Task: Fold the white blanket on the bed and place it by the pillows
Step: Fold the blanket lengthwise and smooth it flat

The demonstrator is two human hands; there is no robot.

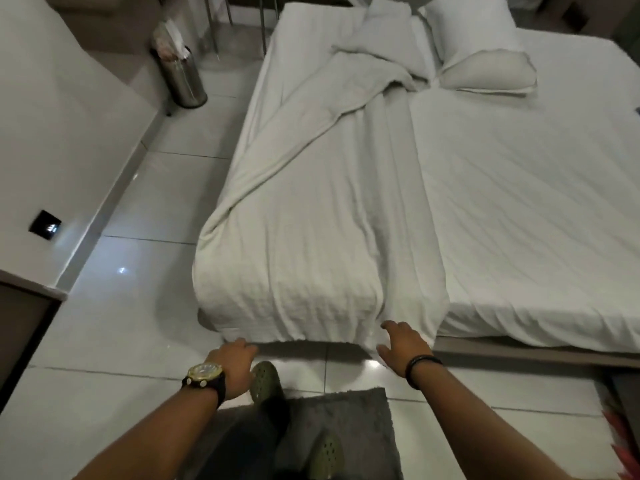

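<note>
Head view: white blanket [311, 216] to be taken up by its hanging foot-end hem.

The blanket is spread lengthwise ahead of both hands, draped over the bed [519, 188] end and bunched far off by the pillows [478, 53]. The left hand [235, 367] is seen at the hem's left end, fingers hidden, so its grip cannot be told; the right hand [403, 348] is spread open beside the right corner. The cloth is judged soft, limp and light; both hem corners should be pinched.
</note>
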